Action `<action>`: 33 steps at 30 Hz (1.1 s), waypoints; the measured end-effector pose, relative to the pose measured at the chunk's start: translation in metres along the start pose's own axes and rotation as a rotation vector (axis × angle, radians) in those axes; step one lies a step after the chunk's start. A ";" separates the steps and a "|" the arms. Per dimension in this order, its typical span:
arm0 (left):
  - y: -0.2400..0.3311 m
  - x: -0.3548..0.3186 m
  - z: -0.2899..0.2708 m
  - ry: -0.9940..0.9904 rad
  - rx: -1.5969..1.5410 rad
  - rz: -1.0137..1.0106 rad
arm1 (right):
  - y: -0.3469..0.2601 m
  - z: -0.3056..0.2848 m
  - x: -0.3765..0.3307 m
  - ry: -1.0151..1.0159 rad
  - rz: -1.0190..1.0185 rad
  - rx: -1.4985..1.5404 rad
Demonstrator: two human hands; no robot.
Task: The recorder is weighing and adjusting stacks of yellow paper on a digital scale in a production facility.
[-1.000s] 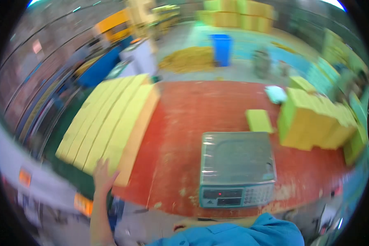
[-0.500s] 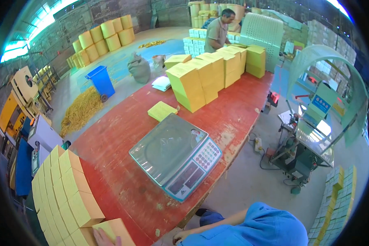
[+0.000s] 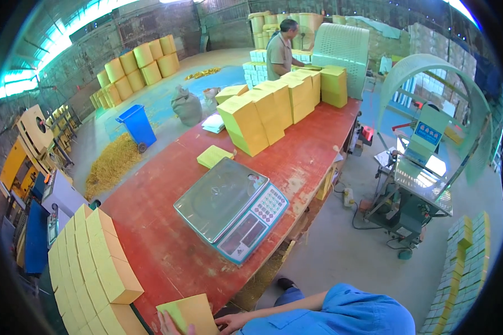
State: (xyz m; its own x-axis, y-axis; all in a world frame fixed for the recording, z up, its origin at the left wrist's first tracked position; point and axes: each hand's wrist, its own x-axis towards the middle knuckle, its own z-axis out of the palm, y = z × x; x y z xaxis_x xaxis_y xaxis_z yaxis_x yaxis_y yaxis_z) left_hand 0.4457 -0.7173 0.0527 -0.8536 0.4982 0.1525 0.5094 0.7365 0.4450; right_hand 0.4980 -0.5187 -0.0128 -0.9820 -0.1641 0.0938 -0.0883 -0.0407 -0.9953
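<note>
Head view: left fingers [image 3: 166, 322] grip the yellow block [image 3: 199, 311] under them, right fingers [image 3: 223, 320] meet its edge, their grip unclear; seemingly a two-handed shift, calling next for even support.

My left fingers [image 3: 166, 322] grip a yellow block [image 3: 198, 311]; my right fingers [image 3: 223, 321] are at its right edge. Left of my fingers stand rows of yellow blocks [image 3: 95, 262]; beyond them, a scale [image 3: 223, 201] sits on the table [image 3: 145, 223].
</note>
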 end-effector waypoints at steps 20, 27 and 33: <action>0.252 0.274 0.163 0.011 -2.267 -0.099 | -0.136 -0.343 0.029 0.475 -0.571 -0.884; 0.263 0.317 0.208 0.135 -2.513 -0.119 | -0.139 -0.388 0.071 0.362 -0.455 -0.955; 0.271 0.271 0.191 0.125 -2.547 -0.347 | -0.131 -0.382 0.066 0.338 -0.470 -1.010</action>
State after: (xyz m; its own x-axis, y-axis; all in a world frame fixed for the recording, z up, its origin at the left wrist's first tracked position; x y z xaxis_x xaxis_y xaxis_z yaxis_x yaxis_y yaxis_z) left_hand 0.3733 -0.2959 0.0463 -0.8793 0.4613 -0.1189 -0.4731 -0.8747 0.1050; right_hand 0.3815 -0.1481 0.1137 -0.7984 -0.0642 0.5987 -0.3989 0.8012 -0.4460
